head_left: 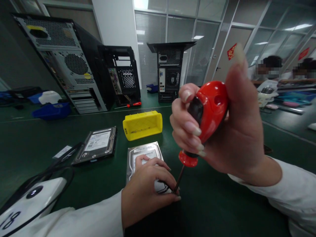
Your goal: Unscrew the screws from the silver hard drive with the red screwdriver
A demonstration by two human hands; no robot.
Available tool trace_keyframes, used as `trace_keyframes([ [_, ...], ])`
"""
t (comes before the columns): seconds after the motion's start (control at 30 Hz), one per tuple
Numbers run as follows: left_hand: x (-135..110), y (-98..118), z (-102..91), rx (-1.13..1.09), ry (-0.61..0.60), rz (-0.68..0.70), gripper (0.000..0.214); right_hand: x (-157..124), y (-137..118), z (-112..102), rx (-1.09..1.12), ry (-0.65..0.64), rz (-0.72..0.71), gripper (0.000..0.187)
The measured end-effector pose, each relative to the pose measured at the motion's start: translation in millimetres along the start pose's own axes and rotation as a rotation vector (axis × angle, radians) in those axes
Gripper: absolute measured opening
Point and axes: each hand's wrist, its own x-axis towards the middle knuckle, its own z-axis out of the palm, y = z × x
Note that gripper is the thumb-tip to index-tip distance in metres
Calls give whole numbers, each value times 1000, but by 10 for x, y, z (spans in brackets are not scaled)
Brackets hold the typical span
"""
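My right hand is wrapped round the red and black handle of a screwdriver, thumb raised. Its thin shaft slants down to the near right corner of a silver hard drive lying flat on the table. Over that drive lies my left hand, gripping it with curled fingers. The left thumb and index finger come together around the screwdriver's tip, so the tip's exact contact is hidden. Just beyond the drive is a yellow bin with a few small dark bits inside, too small to tell.
A second hard drive lies to the left, near black cables and a white device marked 18. Computer cases stand at the back, with another red screwdriver before them. A blue bin is at left; people sit far right.
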Motion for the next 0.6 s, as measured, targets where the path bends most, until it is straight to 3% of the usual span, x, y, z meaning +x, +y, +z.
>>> trace_keyframes([
  [0.6, -13, 23, 4, -7, 8, -1, 9, 45, 66, -23, 66, -2, 11, 47],
])
